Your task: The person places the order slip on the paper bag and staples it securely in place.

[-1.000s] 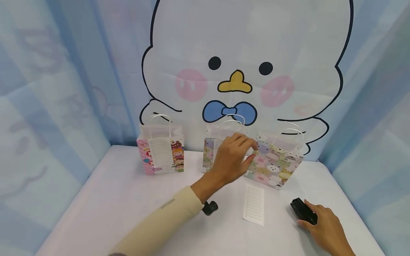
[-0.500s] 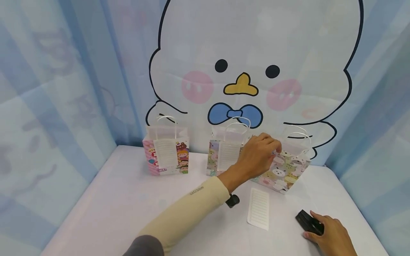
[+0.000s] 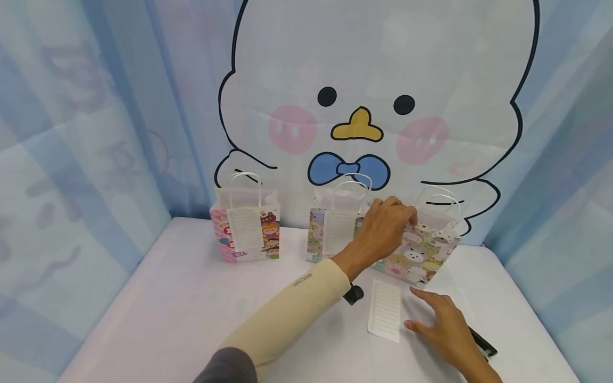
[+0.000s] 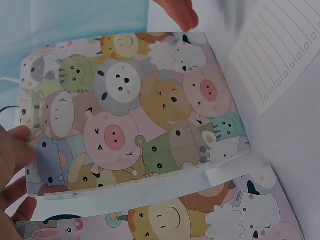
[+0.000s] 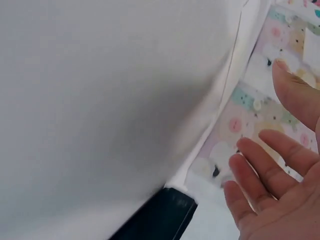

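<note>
L grip (image 3: 385,229) pinches animal-print bag (image 3: 421,255) top; R grip (image 3: 442,327) released by blank lined label (image 3: 384,310); sleeve print unreadable.

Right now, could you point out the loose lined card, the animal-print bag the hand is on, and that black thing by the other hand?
lined card (image 3: 384,310), head view, middle of the sheet.
animal-print bag (image 3: 421,255), head view, front panel.
black thing (image 3: 482,344), head view, its visible end beyond the right hand (image 3: 442,327).

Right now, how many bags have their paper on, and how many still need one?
Two look done: the pink bag and middle bag wear lined slips. The left hand grips the animal bag, still bare. The right hand reaches toward the loose slip.
</note>
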### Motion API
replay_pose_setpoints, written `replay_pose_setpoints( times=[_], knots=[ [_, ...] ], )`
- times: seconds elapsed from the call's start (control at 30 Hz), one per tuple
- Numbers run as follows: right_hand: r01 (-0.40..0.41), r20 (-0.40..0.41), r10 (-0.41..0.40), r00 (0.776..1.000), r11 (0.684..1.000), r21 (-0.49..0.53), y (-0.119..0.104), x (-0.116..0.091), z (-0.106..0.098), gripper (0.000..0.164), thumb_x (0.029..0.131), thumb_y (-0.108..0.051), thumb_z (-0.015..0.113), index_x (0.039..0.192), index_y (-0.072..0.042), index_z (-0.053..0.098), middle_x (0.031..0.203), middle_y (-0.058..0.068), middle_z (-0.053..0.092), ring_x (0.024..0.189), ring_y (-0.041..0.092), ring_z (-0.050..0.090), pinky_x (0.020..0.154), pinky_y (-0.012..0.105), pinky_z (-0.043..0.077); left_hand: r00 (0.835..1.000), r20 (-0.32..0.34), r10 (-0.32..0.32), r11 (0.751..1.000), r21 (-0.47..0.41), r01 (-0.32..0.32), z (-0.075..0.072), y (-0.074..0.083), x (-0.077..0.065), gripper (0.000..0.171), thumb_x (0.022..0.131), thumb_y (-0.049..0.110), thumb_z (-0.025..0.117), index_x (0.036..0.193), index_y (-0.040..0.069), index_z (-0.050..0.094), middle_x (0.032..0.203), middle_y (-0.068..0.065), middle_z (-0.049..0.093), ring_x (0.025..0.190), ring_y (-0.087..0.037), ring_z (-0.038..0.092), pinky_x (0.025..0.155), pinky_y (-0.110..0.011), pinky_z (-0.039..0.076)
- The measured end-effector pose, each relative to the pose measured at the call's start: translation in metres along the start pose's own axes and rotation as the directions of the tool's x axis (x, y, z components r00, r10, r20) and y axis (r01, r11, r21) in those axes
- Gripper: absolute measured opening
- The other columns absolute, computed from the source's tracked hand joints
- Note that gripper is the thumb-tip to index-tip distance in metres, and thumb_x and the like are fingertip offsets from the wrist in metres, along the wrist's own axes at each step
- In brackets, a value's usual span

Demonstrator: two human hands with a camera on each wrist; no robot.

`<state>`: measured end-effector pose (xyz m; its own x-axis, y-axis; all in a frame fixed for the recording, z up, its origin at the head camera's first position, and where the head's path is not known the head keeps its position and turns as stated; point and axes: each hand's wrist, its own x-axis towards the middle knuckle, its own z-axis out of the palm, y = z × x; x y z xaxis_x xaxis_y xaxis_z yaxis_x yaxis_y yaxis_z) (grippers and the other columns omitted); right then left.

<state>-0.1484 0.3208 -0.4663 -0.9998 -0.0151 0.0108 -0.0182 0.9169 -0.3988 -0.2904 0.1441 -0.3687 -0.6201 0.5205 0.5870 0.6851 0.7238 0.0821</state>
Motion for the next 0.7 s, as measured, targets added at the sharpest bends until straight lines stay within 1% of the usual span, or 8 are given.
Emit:
replay_pose_setpoints(
  times=[0.1,0.17,0.27,0.37,0.47,0.63,0.7],
  knots=[
    [0.052,0.013,-0.052,0.999,0.999,0.006,-0.008,0.006,0.007,0.082,0.078,-0.033,0.095,0.149,-0.009,0.061,0.145,0.024,0.063,0.13,0.045,0.058,0.104,0.068,0.048,1.0,-0.013,-0.009,1.0,-0.03,0.009,0.0,-0.001,0.001,0.017,0.103,0.014,0.069,0.106,0.028,0.077,0.109,0.014,0.079,0.107,-0.006,0.064,0.088,-0.021,0.047],
    [0.086,0.019,-0.086,0.996,0.996,0.007,-0.011,0.01,0.012,0.081,0.077,-0.032,0.095,0.147,-0.006,0.062,0.144,0.022,0.064,0.129,0.044,0.058,0.104,0.066,0.049,1.0,-0.022,-0.013,0.999,-0.042,0.012,0.0,-0.001,0.001,0.017,0.103,0.014,0.068,0.105,0.028,0.078,0.107,0.014,0.079,0.105,-0.006,0.064,0.086,-0.021,0.048],
    [0.109,0.035,-0.109,0.993,0.994,0.001,-0.014,0.013,0.017,0.08,0.078,-0.031,0.094,0.145,-0.003,0.062,0.143,0.021,0.065,0.13,0.042,0.058,0.106,0.065,0.048,0.999,-0.032,-0.017,0.998,-0.055,0.016,0.001,-0.001,0.001,0.018,0.103,0.014,0.068,0.103,0.028,0.079,0.105,0.014,0.079,0.105,-0.006,0.064,0.085,-0.02,0.048],
    [0.088,0.055,-0.087,0.995,0.996,-0.014,-0.015,0.015,0.021,0.08,0.078,-0.03,0.094,0.145,-0.003,0.061,0.143,0.021,0.065,0.129,0.041,0.057,0.109,0.064,0.048,0.999,-0.029,-0.018,0.998,-0.062,0.016,0.001,-0.001,0.001,0.017,0.103,0.014,0.068,0.103,0.028,0.079,0.105,0.014,0.079,0.106,-0.006,0.064,0.085,-0.02,0.047],
    [0.056,0.071,-0.054,0.996,0.998,-0.034,-0.018,0.016,0.023,0.079,0.078,-0.03,0.094,0.145,-0.005,0.062,0.142,0.02,0.065,0.127,0.039,0.057,0.108,0.064,0.048,0.999,-0.024,-0.022,0.998,-0.059,0.02,0.0,-0.001,0.001,0.017,0.103,0.014,0.068,0.104,0.028,0.079,0.106,0.014,0.079,0.107,-0.006,0.064,0.085,-0.019,0.047],
    [0.039,0.067,-0.037,0.997,0.999,-0.035,-0.024,0.016,0.023,0.075,0.078,-0.023,0.094,0.144,-0.006,0.064,0.136,0.017,0.068,0.12,0.034,0.06,0.105,0.061,0.05,1.0,-0.022,-0.021,0.998,-0.053,0.02,-0.001,-0.001,0.0,0.018,0.104,0.014,0.068,0.103,0.028,0.079,0.106,0.014,0.08,0.109,-0.006,0.065,0.086,-0.019,0.048],
    [0.036,0.061,-0.036,0.998,0.999,-0.008,-0.027,0.016,0.023,0.072,0.078,-0.017,0.094,0.143,-0.007,0.065,0.127,0.013,0.07,0.107,0.029,0.062,0.096,0.05,0.054,1.0,-0.023,-0.018,0.998,-0.056,0.017,-0.001,-0.001,0.0,0.018,0.104,0.014,0.068,0.103,0.028,0.079,0.106,0.014,0.08,0.109,-0.006,0.065,0.087,-0.019,0.048]
  ],
)
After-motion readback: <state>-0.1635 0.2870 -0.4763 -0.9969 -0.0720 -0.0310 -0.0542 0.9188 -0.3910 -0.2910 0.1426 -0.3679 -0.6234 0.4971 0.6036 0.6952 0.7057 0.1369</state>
